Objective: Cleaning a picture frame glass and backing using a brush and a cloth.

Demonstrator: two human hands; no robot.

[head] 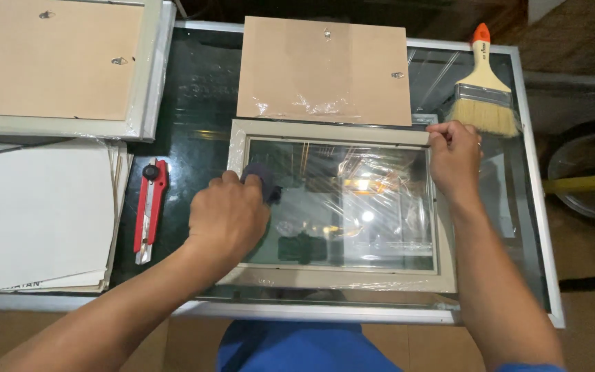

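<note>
A pale picture frame (332,131) with a glass pane (352,207) lies flat on a dark glass table (201,89), partly wrapped in clear plastic film. My left hand (228,215) is closed on a small dark cloth (264,180) and presses it onto the glass near the frame's upper left corner. My right hand (454,160) grips the frame's upper right corner, fingers curled over the edge.
A brown backing board (324,69) lies just behind the frame. A wide paintbrush (485,89) rests at the back right. A red utility knife (149,207) lies left of the frame, beside white sheets (36,207). Another wrapped frame (63,62) sits back left.
</note>
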